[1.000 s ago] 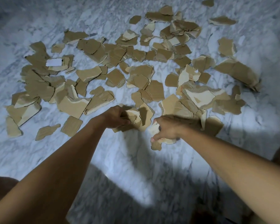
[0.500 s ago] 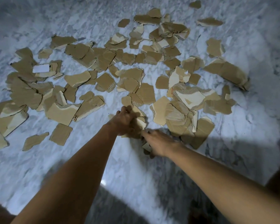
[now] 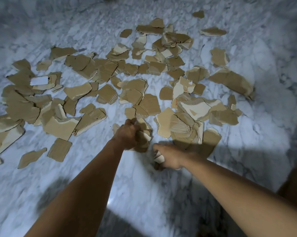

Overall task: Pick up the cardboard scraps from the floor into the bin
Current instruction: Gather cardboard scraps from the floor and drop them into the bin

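Grey-veined white marble floor, white paper label at left

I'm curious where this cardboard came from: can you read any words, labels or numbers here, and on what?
None can be read.
White label on a scrap at the left: looks blank, with a dark mark beside it too small to read.
Red marks on a pale scrap right of the middle: too small and blurred to read.
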